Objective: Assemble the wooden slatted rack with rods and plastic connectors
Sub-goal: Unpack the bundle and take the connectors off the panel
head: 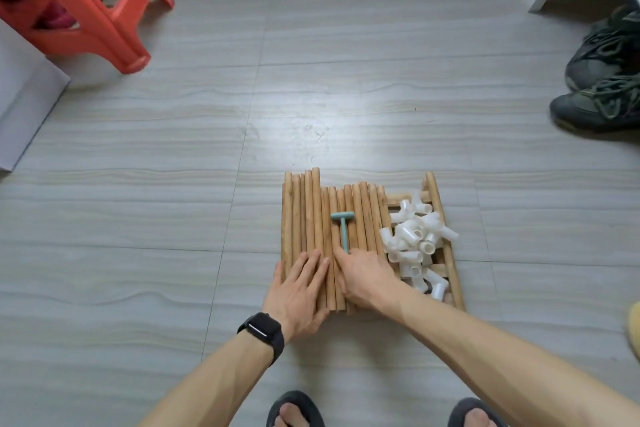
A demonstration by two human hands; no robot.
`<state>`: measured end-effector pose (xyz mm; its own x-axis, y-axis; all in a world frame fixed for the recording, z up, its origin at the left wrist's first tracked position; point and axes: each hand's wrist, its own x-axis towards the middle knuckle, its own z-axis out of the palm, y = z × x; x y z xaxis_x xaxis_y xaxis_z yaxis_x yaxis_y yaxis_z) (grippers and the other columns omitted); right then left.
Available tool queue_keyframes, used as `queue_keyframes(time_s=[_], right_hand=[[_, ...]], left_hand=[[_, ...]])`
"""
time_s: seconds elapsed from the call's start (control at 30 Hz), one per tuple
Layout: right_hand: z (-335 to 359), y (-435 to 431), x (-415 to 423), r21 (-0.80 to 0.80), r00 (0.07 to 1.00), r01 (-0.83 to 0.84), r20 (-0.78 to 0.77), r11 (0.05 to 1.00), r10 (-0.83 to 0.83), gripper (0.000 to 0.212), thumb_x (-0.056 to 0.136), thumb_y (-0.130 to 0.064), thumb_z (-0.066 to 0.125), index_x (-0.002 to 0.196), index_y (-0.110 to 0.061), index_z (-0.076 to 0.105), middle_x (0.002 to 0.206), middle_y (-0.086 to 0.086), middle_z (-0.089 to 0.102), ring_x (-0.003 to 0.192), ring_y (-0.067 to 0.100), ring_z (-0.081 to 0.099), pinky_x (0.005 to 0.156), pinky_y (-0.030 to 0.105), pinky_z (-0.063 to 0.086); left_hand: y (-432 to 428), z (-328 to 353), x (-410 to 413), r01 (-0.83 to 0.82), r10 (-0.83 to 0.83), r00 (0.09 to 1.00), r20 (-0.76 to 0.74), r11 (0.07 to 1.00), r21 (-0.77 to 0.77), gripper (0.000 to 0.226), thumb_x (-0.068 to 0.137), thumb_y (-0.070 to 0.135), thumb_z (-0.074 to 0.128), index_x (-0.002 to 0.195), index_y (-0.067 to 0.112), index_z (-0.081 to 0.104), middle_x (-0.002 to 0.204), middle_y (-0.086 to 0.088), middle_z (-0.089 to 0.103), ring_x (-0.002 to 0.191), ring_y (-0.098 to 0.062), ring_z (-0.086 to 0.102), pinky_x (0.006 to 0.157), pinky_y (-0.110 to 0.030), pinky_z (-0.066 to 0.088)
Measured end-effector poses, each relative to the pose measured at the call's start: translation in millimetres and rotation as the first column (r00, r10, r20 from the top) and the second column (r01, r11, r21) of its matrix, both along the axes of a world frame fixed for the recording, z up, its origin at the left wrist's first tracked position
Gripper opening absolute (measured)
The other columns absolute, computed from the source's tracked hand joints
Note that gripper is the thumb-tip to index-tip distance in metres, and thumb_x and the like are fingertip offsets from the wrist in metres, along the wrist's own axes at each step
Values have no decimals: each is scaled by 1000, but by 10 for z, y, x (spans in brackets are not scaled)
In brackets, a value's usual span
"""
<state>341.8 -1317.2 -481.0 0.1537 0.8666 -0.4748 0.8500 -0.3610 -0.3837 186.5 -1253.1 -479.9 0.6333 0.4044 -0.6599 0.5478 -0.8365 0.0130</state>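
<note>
Rod bundle [311, 218] on floor: L hand [301, 288] flat, fingers straight, on near-left end; R hand [363, 277] at handle of mallet [343, 230] atop, grip unclear; connectors [415, 243] heaped on slatted panel [446, 253] just right; risk: round rods rolling apart, mallet sliding off if nudged.

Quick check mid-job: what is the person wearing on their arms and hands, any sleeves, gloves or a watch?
No sleeves or gloves are in view. The left hand and the right hand are bare, with no rings that I can see. The left wrist has a black watch with a dark, rounded rectangular face and a black strap. The right wrist has nothing on it.
</note>
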Motion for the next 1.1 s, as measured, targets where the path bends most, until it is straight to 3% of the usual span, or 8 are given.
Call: queue_keyframes(time_s=[0.1, 0.2, 0.37, 0.5, 0.67, 0.87, 0.97, 1.1], right_hand=[[123, -82, 94, 63, 997, 52, -58, 997, -48, 9, 96, -26, 46, 100, -18, 47, 93, 6, 60, 85, 29, 61, 78, 44, 55], [347, -333, 279, 212, 983, 166, -114, 963, -144, 5, 96, -24, 48, 94, -21, 50, 86, -1, 60, 77, 18, 58, 70, 32, 50], [565, -1106, 517, 395, 905, 425, -204, 814, -373, 7, 95, -23, 56, 102, -22, 58, 83, -5, 66, 73, 14, 62, 68, 33, 52], [538, -2016, 601, 366, 767, 630, -159, 685, -622, 33, 99, -26, 54, 132, -22, 50, 83, -4, 64, 72, 17, 63, 69, 34, 46], [235, -2851, 649, 191, 631, 756, 41, 626, -775, 42, 102, -24, 48, 143, -15, 49, 113, 10, 66, 103, 32, 61, 79, 34, 41], [-145, -3184, 605, 23, 595, 795, 171, 607, -786, 33, 102, -23, 43, 130, -15, 57, 116, 13, 66, 107, 34, 61, 88, 40, 48], [-344, -3195, 623, 18, 593, 797, 168, 604, -787, 37, 103, -24, 45, 139, -18, 54, 122, 13, 65, 111, 34, 61, 90, 39, 47], [-602, -3128, 666, -11, 605, 791, 160, 611, -780, 51, 103, -24, 44, 153, -25, 36, 125, 12, 62, 111, 35, 61, 88, 39, 47]], left_hand=[[-9, 41, 16, 13, -13, 1000, -3, 1000, 12, 83, 102, 52, 34, 159, 19, -17, 166, -4, -22, 155, -25, -14, 123, -59, 2], [-52, 104, 54, 30, -29, 1000, -10, 999, 19, 82, 102, 49, 36, 160, 18, -14, 167, -7, -18, 155, -26, -8, 123, -57, 5], [-67, 414, 206, -43, 42, 999, -17, 999, -25, 73, 102, 46, 45, 161, 23, 10, 169, -6, 0, 155, -27, 4, 124, -53, 10], [-143, 824, 328, 26, -25, 999, 46, 1000, -15, 67, 103, 49, 42, 161, 28, 15, 169, -4, 2, 155, -29, 10, 124, -49, 17], [-238, 1117, 398, 9, -12, 992, 125, 1000, 21, 67, 102, 52, 42, 160, 31, 16, 168, -5, 8, 154, -29, 15, 124, -49, 21], [-546, 923, 437, -16, 17, 994, 105, 1000, -6, 68, 101, 53, 42, 160, 33, 14, 169, -3, 4, 154, -27, 13, 124, -48, 21], [-667, 631, 464, -65, 68, 995, 66, 996, -56, 71, 101, 54, 41, 161, 35, 8, 169, -3, -4, 155, -28, 6, 125, -48, 15], [-687, 224, 507, -110, 114, 992, 46, 990, -84, 78, 100, 57, 41, 158, 42, -10, 166, -1, -24, 154, -33, -10, 124, -57, 6]])
